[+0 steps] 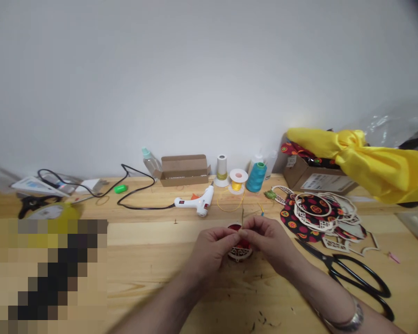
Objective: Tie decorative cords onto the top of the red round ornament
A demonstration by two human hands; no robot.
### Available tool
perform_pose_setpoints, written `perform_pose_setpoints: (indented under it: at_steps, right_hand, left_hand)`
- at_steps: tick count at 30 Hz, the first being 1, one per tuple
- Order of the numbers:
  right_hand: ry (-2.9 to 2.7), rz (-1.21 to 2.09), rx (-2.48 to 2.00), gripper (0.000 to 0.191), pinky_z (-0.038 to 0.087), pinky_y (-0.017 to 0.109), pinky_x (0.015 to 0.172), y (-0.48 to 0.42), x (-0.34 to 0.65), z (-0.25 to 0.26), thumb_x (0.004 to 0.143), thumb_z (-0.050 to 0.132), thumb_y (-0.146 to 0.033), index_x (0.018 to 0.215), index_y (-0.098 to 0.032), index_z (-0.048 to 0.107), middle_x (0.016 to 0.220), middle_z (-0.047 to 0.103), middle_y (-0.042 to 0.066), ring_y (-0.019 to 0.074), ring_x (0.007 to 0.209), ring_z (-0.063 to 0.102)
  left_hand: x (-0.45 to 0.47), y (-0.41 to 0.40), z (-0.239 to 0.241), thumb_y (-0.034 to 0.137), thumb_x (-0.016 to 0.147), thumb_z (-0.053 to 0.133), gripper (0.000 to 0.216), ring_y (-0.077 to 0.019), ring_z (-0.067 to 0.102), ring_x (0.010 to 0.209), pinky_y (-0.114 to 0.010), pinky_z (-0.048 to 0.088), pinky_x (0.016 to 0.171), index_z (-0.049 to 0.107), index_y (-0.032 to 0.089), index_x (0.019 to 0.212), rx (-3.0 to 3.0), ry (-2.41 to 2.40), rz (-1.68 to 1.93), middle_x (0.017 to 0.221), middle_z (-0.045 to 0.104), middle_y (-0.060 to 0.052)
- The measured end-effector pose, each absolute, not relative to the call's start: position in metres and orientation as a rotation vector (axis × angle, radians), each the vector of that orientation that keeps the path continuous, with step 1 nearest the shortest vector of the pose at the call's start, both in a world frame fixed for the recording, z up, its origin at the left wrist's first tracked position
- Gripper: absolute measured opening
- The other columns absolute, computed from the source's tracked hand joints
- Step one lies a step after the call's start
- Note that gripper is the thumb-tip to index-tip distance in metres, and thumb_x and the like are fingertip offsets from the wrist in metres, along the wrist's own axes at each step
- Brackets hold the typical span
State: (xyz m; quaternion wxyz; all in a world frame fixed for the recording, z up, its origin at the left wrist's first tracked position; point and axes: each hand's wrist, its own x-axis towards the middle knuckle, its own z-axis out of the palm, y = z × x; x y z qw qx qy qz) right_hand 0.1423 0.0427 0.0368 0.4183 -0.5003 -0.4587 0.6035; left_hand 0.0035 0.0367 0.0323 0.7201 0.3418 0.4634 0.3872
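My left hand (214, 248) and my right hand (268, 241) meet over the middle of the wooden table (153, 260). Both pinch a small round ornament (239, 250) with a red centre and a cream lattice frame. A thin cord (243, 214) rises from the pinch point toward the spools. My right wrist wears a metal bracelet (355, 320). The fingers hide most of the ornament.
A white glue gun (197, 203) with a black cable lies behind my hands. Spools of yellow (238, 181) and teal thread (256, 177) stand near the wall. Patterned discs and lattice frames (316, 213), black scissors (355, 273), cardboard boxes and yellow cloth (376, 162) fill the right side.
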Motion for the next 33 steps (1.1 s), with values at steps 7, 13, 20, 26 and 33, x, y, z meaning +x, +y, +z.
perform_pose_setpoints:
  at_steps: [7,13,20,26,33]
  right_hand:
    - [-1.416,1.246,-1.359,0.013,0.036,0.022,0.05,0.044,0.146,0.039,0.069,0.056,-0.024,0.059,-0.017,0.052,0.054,0.051,-0.003,0.0103,0.052,0.045]
    - [-1.662,0.868,-1.414,0.011,0.036,0.023,0.052,0.046,0.154,0.034,0.076,0.051,-0.021,0.064,-0.019,0.052,0.058,0.054,-0.002,0.0123,0.056,0.047]
    - [-1.511,0.87,-1.448,0.016,0.034,0.023,0.051,0.048,0.156,0.035,0.076,0.052,-0.026,0.061,-0.019,0.049,0.055,0.052,-0.002,0.012,0.052,0.045]
    - [-1.077,1.572,-1.167,0.022,0.023,0.019,0.039,0.045,0.149,0.039,0.073,0.055,-0.034,0.064,-0.018,0.043,0.055,0.055,-0.002,0.0058,0.04,0.036]
    - [-1.172,1.524,-1.194,0.024,0.027,0.019,0.039,0.04,0.146,0.041,0.068,0.061,-0.035,0.061,-0.018,0.045,0.048,0.05,-0.005,0.0056,0.04,0.037]
  left_hand:
    - [0.004,0.036,0.038,0.031,0.066,0.066,0.019,-0.0139,0.057,0.057,-0.024,0.042,0.058,0.07,0.012,0.068,0.932,1.124,0.849,0.062,0.067,-0.005]
    - [-0.004,0.039,0.035,0.027,0.069,0.062,0.013,-0.0203,0.06,0.08,-0.029,0.046,0.068,0.07,0.018,0.071,1.34,1.335,0.964,0.091,0.065,-0.008]
    - [-0.002,0.032,0.03,0.018,0.07,0.061,0.009,-0.0263,0.04,0.116,-0.038,0.037,0.09,0.069,0.022,0.07,1.811,1.258,1.165,0.128,0.043,-0.008]
    - [0.002,0.027,0.026,0.016,0.071,0.058,0.012,-0.0261,0.026,0.127,-0.039,0.03,0.097,0.069,0.021,0.069,1.87,1.128,0.98,0.136,0.034,-0.008]
    - [0.002,0.025,0.032,0.018,0.077,0.053,0.02,-0.0217,0.05,0.109,-0.034,0.04,0.088,0.053,0.02,0.097,1.23,0.972,1.099,0.122,0.051,-0.009]
